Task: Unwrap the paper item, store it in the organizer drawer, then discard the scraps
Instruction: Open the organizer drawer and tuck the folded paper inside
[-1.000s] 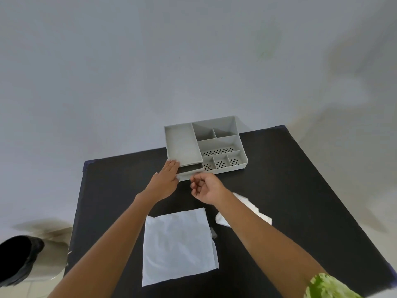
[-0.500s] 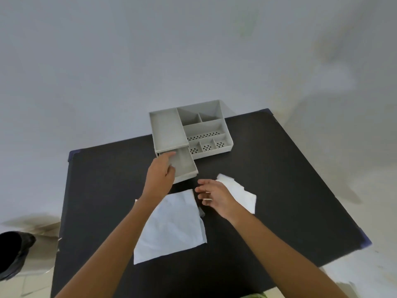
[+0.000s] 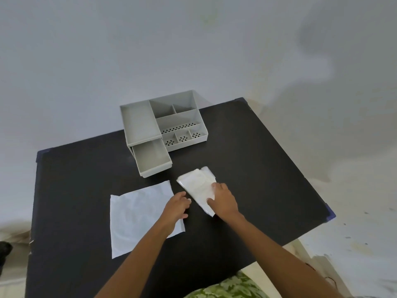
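While the drawer (image 3: 153, 158) is sitting open | we're pressing right hand (image 3: 223, 201) on folded paper item (image 3: 198, 187), long axis slanting toward the drawer | left hand (image 3: 176, 206) loosely curled, empty, resting on flat sheet (image 3: 139, 216) | table (image 3: 247, 168)

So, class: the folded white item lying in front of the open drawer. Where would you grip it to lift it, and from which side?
Probably the near end of the folded white item, where the right hand already rests. It lies flat and slanted on the black table, so come from above at the near right, thumb under the edge. That leaves its far end free to lead into the open drawer.
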